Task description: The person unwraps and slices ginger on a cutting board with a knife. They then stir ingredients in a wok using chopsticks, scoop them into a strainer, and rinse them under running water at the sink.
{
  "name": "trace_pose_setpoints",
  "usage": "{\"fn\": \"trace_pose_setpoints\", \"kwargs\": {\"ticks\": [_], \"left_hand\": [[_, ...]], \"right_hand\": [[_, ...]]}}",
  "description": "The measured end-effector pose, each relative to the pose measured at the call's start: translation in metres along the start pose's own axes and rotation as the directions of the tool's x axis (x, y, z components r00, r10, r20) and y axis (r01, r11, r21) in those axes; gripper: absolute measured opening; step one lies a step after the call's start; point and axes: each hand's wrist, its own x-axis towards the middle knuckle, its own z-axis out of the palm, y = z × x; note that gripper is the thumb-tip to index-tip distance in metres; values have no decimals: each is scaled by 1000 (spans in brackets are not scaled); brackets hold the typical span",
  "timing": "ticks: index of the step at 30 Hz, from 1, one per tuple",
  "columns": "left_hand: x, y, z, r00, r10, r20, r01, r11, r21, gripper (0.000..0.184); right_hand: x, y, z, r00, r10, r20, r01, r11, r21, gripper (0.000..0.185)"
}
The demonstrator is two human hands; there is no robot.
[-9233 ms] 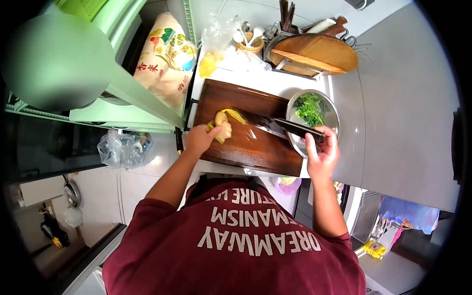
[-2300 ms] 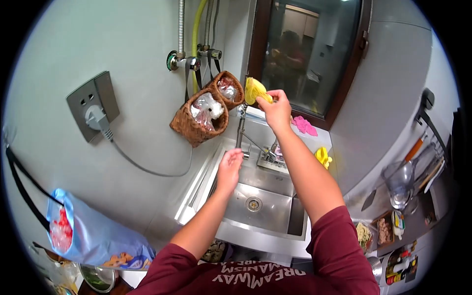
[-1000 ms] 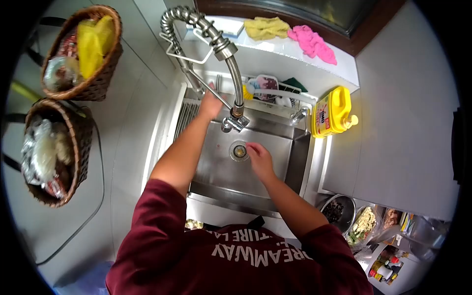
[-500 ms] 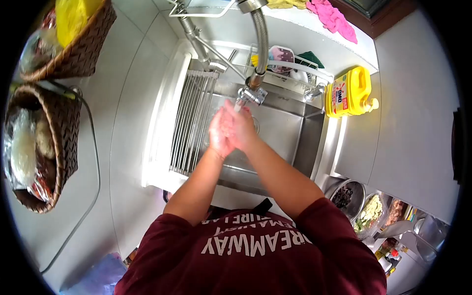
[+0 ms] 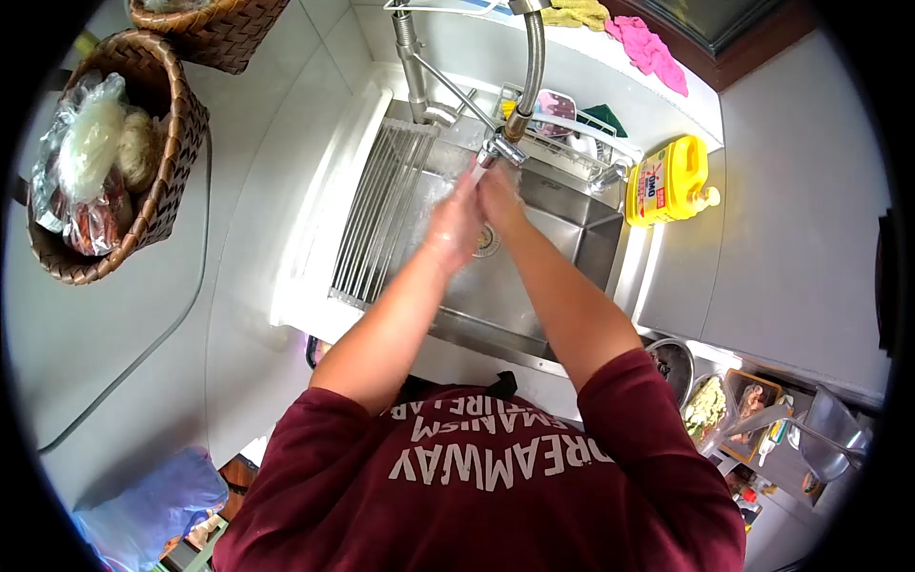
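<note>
Inside the steel sink point(image 5: 491, 310), my left hand point(image 5: 454, 227) and my right hand point(image 5: 499, 198) are close together beneath the tap head point(image 5: 500, 148). Water runs from it over them and splashes around. Motion and water blur the fingers of both hands, and nothing held can be made out. A roll-up steel rack point(image 5: 383, 210) lies over the sink's left side, left of my left hand. The round drain shows just beside my right wrist.
A yellow detergent bottle point(image 5: 670, 181) stands right of the sink. Pink point(image 5: 648, 54) and yellow point(image 5: 577, 12) cloths lie on the ledge behind. Woven baskets point(image 5: 181, 143) hang at the left. Bowls of food point(image 5: 707, 412) sit at the lower right.
A second ago my left hand was behind the tap and my right over the drain; they have since come together under running water. Earlier, my right hand held a yellow bag, now out of view.
</note>
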Motion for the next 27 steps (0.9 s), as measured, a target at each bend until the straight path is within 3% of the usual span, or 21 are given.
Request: {"fn": "trace_pose_setpoints", "kwargs": {"ticks": [1,2,3,5,7,8,11,12,15,16,19,20,23,24,26,27], "left_hand": [[-5,1,1,997,-18,-80,19,1000,14,58],[-11,2,3,986,-36,-161,40,999,22,63],[-15,4,2,969,-52,-242,60,998,26,68],[5,7,-31,990,-95,-100,104,991,89,69],[-13,6,1,946,19,-324,59,972,229,64],[-17,-8,11,980,149,-128,-77,891,448,63],[-12,1,-6,1000,7,-13,-2,937,350,64],[-9,7,-12,1000,-2,3,1,937,350,57],[-18,39,19,953,-44,-298,105,976,193,44],[-9,37,10,957,-21,-290,62,989,132,36],[23,11,-9,960,14,-279,12,995,94,31],[31,7,-19,954,-36,-298,46,999,27,27],[26,-2,7,878,110,-466,-58,990,126,25],[25,-2,4,893,277,-354,-107,896,430,26],[23,0,-5,886,464,-2,-233,449,863,29],[22,2,-5,940,338,-48,-139,508,850,29]], "right_hand": [[2,7,12,976,218,19,-202,870,450,36],[-10,-14,37,958,180,-224,-57,882,467,39],[-21,-27,46,951,238,-195,-102,841,531,42],[-41,-55,65,926,352,-137,-185,739,648,47],[-40,-53,45,934,355,-36,-229,674,702,45],[-39,-52,34,936,351,19,-255,640,725,45],[-29,-47,11,929,325,175,-335,544,770,43],[-21,-45,12,896,365,252,-410,466,784,37],[-5,-36,1,890,403,212,-389,432,813,35],[-3,-37,1,901,430,52,-217,345,913,31],[1,-42,5,807,438,395,-489,123,863,27],[-7,-59,6,814,456,361,-447,93,890,27],[-13,-26,22,865,466,186,-391,395,831,27],[-17,-39,12,848,504,163,-401,412,818,27],[-30,-79,-19,809,578,109,-423,442,791,26],[-31,-68,-25,846,524,95,-409,526,746,28]]}}
